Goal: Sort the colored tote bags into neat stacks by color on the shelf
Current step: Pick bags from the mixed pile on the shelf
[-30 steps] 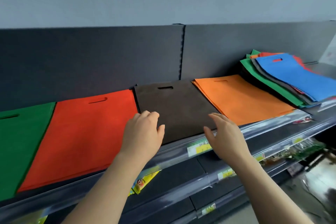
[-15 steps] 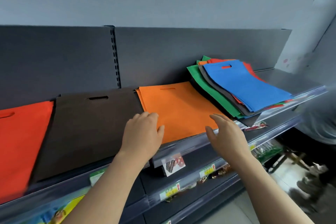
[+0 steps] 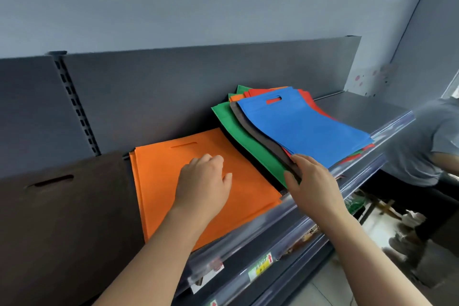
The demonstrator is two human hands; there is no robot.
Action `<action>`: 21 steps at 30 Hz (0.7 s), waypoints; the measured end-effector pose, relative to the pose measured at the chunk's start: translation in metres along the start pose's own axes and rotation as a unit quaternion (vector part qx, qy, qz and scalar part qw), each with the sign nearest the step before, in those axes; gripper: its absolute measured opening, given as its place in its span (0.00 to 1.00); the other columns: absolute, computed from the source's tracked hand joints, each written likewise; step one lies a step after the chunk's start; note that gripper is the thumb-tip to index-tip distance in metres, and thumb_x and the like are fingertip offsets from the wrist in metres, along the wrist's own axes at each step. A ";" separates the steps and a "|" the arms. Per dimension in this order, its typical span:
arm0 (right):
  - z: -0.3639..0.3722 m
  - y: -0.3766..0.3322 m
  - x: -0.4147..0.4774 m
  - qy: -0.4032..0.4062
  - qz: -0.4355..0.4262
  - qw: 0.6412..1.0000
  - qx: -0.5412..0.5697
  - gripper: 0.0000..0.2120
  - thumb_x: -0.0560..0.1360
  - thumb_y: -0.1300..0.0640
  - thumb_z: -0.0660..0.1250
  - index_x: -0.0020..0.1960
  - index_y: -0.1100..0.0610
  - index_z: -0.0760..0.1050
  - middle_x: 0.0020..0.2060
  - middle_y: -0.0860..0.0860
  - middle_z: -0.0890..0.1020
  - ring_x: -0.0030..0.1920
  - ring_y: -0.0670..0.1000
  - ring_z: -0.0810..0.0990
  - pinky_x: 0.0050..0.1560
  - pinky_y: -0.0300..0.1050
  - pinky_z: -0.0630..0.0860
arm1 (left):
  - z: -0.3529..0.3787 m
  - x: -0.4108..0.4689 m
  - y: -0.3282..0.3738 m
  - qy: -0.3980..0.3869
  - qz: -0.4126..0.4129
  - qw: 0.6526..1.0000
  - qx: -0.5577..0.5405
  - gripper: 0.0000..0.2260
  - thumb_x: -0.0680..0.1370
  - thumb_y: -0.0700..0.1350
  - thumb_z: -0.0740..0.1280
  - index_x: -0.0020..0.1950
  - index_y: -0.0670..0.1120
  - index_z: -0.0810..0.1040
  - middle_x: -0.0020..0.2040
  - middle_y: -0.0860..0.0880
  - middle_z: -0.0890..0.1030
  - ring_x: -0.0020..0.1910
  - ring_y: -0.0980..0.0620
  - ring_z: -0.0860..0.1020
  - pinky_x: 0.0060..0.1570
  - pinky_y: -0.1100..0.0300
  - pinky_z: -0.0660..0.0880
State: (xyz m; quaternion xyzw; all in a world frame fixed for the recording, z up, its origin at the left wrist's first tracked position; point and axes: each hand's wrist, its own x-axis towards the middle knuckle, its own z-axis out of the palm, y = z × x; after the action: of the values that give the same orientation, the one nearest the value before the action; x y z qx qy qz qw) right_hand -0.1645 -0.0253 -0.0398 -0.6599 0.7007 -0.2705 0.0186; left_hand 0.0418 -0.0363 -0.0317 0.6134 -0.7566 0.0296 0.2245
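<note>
Pinching the near corner of the mixed bag pile with your right hand; your left hand rests loosely curled on the orange bag stack, holding nothing; both piles on the shelf.

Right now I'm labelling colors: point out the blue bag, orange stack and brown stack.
blue bag [image 3: 305, 129], head view, its middle.
orange stack [image 3: 159, 191], head view, left part.
brown stack [image 3: 62, 226], head view, its middle.
</note>
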 end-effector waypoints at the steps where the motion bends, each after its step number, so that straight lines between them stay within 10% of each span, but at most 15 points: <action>1: -0.002 0.007 0.006 0.004 0.003 1.000 0.000 0.19 0.77 0.54 0.62 0.67 0.58 0.71 0.65 0.51 0.75 0.64 0.54 0.73 0.63 0.47 0.69 | 0.004 0.008 0.005 0.001 0.004 1.000 -0.006 0.13 0.80 0.52 0.59 0.58 0.47 0.75 0.54 0.50 0.77 0.53 0.49 0.74 0.52 0.56 0.70; 9: -0.020 0.078 0.074 -0.012 0.015 0.998 -0.062 0.16 0.79 0.57 0.58 0.63 0.61 0.73 0.63 0.54 0.76 0.62 0.57 0.74 0.59 0.49 0.70 | 0.037 0.056 0.063 -0.024 -0.004 0.997 -0.073 0.13 0.79 0.51 0.61 0.58 0.44 0.74 0.53 0.48 0.77 0.53 0.49 0.74 0.51 0.53 0.74; 14: -0.020 0.128 0.121 -0.038 -0.006 0.995 -0.097 0.12 0.79 0.58 0.54 0.39 0.61 0.69 0.39 0.54 0.74 0.44 0.58 0.74 0.41 0.46 0.62 | 0.058 0.076 0.097 -0.038 -0.053 0.992 -0.109 0.15 0.80 0.52 0.61 0.58 0.42 0.74 0.52 0.47 0.78 0.50 0.49 0.77 0.49 0.53 0.77; 21: -0.007 0.138 0.126 -0.022 -0.124 0.990 -0.066 0.11 0.77 0.59 0.58 0.42 0.61 0.78 0.40 0.53 0.81 0.42 0.58 0.75 0.48 0.51 0.70 | 0.071 0.089 0.114 0.002 -0.169 0.977 -0.132 0.18 0.78 0.57 0.63 0.51 0.40 0.72 0.39 0.47 0.76 0.36 0.49 0.75 0.32 0.55 0.70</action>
State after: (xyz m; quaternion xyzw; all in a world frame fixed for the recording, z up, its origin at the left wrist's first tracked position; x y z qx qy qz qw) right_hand -0.3096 -0.1430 -0.0480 -0.7473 0.6291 -0.2097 -0.0430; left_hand -0.1002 -0.1121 -0.0357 0.6975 -0.6388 -0.1077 0.3065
